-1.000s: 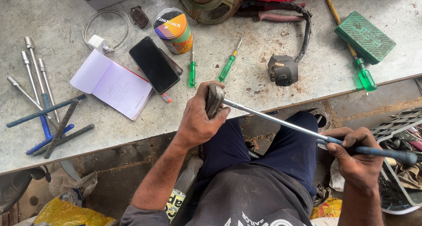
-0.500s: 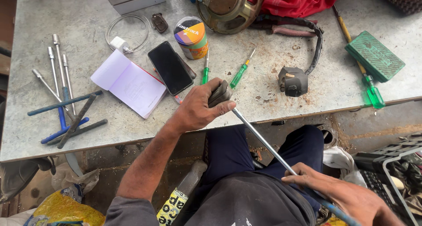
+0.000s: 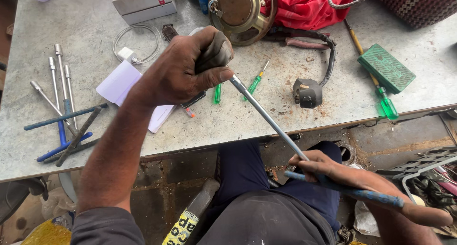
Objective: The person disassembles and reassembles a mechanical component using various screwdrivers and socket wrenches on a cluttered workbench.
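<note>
A scuffed grey workbench [image 3: 295,116] fills the upper frame, strewn with screwdrivers [image 3: 254,83] and long wrenches [image 3: 59,83] at the left. A dark rubber grip [image 3: 214,52] is clenched in the left hand [image 3: 183,73] at upper centre. From it a steel rod [image 3: 269,119] runs down to lower right, where its blue handle [image 3: 352,192] is grasped by the right hand [image 3: 328,171]. The rod is judged stiff, slick and fairly heavy; both ends are best held.

This is a repair workshop. The worn grey workbench [image 3: 285,116] is scratched and rusty. On it lie long T-handle wrenches [image 3: 59,107], green screwdrivers [image 3: 254,83], a round metal part [image 3: 243,9] and a black switch [image 3: 307,92].
</note>
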